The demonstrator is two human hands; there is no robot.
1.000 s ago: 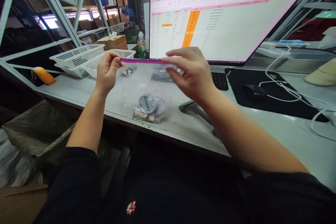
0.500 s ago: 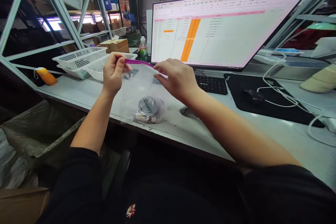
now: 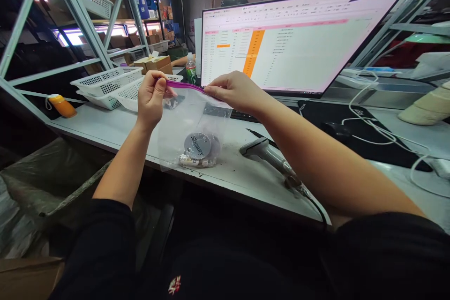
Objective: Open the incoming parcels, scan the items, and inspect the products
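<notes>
A clear zip bag with a magenta zip strip along its top hangs upright between my hands over the desk's front edge. My left hand is closed on the bag's upper left corner. The fingers of my right hand pinch the magenta strip toward its right end. At the bottom of the bag sit a round, grey-lidded container with "beauty" lettering and a small white printed piece below it. Beside the bag, a grey handheld barcode scanner lies on the desk, partly behind my right forearm.
A large monitor stands behind my hands. White plastic baskets, an orange bottle and a green-labelled drink bottle are to the left. A mouse, black mat and white cables lie at right.
My right hand has slid slightly left and up along the zip strip, and its forearm has shifted, revealing more of the scanner. My left hand keeps its hold on the corner.
</notes>
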